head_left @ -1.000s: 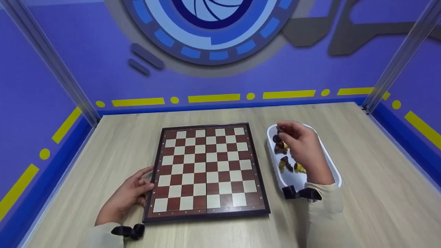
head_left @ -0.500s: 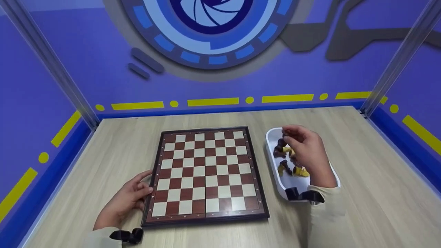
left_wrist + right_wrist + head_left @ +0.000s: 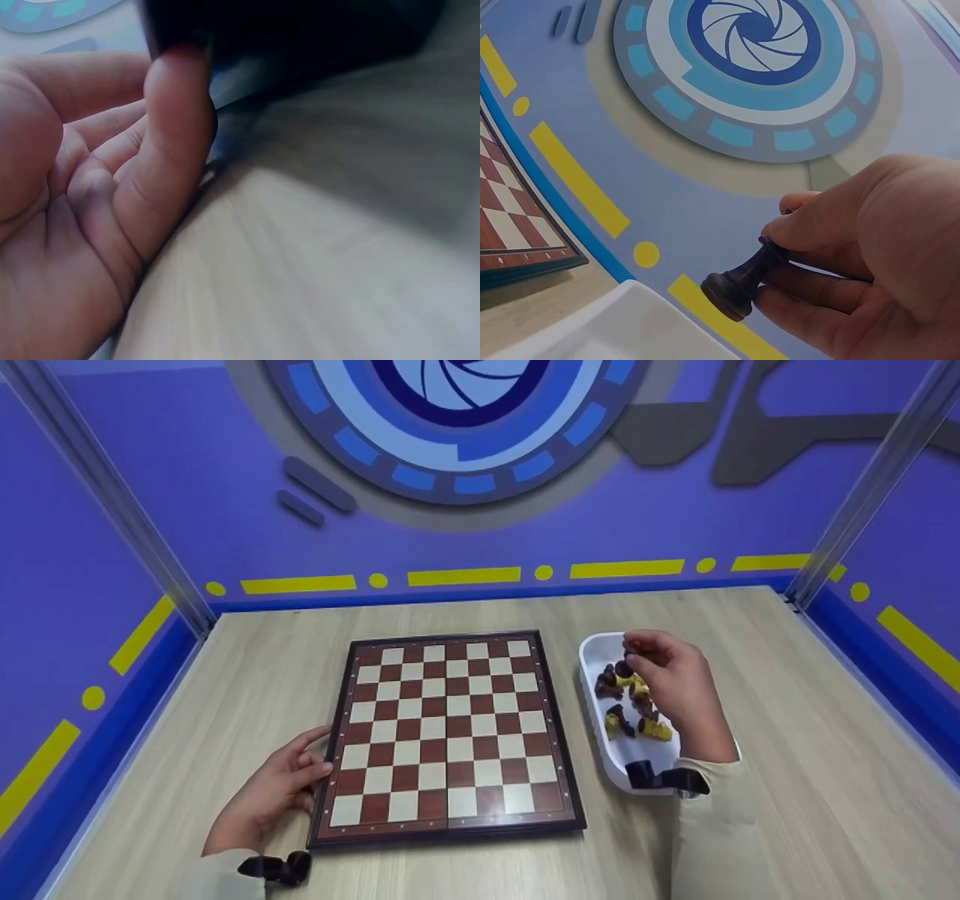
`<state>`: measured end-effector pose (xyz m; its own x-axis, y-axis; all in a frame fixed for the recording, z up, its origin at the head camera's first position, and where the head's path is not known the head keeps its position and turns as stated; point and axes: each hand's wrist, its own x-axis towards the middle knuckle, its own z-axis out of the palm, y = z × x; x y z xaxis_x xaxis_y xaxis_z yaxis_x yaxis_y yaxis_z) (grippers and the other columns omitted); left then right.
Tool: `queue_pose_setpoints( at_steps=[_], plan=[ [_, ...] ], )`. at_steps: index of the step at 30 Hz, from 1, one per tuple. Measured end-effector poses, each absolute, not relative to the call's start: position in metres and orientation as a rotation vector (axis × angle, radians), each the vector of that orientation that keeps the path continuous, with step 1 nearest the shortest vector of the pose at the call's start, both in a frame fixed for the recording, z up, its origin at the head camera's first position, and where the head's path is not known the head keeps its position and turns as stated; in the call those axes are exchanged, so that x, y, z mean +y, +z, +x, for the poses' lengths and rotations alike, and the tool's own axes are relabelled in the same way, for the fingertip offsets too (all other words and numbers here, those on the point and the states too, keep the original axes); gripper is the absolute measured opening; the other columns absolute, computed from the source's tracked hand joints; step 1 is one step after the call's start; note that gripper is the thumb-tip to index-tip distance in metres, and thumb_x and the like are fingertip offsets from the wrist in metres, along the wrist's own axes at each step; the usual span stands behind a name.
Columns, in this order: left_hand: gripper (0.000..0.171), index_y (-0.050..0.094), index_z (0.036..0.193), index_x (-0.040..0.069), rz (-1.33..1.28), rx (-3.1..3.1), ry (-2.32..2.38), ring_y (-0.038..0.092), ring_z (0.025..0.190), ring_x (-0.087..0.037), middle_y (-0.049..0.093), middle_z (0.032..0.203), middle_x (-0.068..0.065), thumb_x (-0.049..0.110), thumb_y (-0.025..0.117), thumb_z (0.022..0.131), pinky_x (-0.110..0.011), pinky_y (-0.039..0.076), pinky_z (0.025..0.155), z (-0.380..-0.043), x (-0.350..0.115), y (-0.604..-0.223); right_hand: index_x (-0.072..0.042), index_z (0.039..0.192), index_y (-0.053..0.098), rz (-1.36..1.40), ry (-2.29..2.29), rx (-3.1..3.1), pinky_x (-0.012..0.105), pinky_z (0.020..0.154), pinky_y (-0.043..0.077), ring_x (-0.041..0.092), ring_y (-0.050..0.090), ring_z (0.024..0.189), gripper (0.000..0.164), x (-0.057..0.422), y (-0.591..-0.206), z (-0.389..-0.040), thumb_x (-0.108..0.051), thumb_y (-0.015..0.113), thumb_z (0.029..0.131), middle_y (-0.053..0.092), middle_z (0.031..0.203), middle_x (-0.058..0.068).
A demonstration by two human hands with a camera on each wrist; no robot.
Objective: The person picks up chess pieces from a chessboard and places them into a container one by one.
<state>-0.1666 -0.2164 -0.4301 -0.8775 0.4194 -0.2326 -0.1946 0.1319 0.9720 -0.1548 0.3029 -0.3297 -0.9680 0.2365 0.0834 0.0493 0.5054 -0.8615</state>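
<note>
A folding chessboard (image 3: 448,727) with brown and cream squares lies flat on the table. At its left edge my left hand (image 3: 274,787) touches the dark frame with thumb and fingertips; in the left wrist view the thumb (image 3: 176,112) meets the dark side of the board. My right hand (image 3: 675,686) is above a white plastic tray (image 3: 589,660), pinching a dark chess piece (image 3: 739,285) between thumb and fingers. The piece's round base faces down and left, and its top is hidden by the fingers.
Several dark and yellow chess pieces (image 3: 652,730) lie tumbled in the tray. Part of the tray is behind the right hand and wrist. Blue printed panels (image 3: 480,544) stand behind and at both sides of the wooden table (image 3: 187,697).
My right hand has shifted slightly to the right over the tray, still pinching the dark chess piece, and more pieces in the tray show. The left hand stays at the board's edge.
</note>
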Motion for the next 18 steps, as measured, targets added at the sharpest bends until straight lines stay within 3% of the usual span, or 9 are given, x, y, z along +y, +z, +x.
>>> queue_pose_setpoints(
  at_steps=[11,18],
  plan=[
    [0.075,0.015,0.155,0.012,0.188,1.959,1.794,0.065,0.062,-0.013,0.06,0.086,0.003,0.014,0.06,0.096,-0.035,0.059,0.052,-0.168,-0.216,-0.429,-0.009,0.127,0.06,-0.275,1.408,-2.562,0.044,0.104,0.049,0.027,0.059,0.115,0.031,0.311,-0.338,-0.158,-0.006,0.054,0.097,0.062,0.124,0.013],
    [0.075,0.016,0.155,0.012,0.195,1.965,1.797,0.066,0.064,-0.014,0.059,0.088,0.002,0.014,0.061,0.096,-0.034,0.059,0.051,-0.167,-0.216,-0.431,-0.01,0.132,0.057,-0.409,1.393,-2.606,0.049,0.107,0.045,0.03,0.052,0.125,0.035,0.316,-0.337,-0.155,-0.012,0.053,0.098,0.057,0.133,0.013]
  ],
)
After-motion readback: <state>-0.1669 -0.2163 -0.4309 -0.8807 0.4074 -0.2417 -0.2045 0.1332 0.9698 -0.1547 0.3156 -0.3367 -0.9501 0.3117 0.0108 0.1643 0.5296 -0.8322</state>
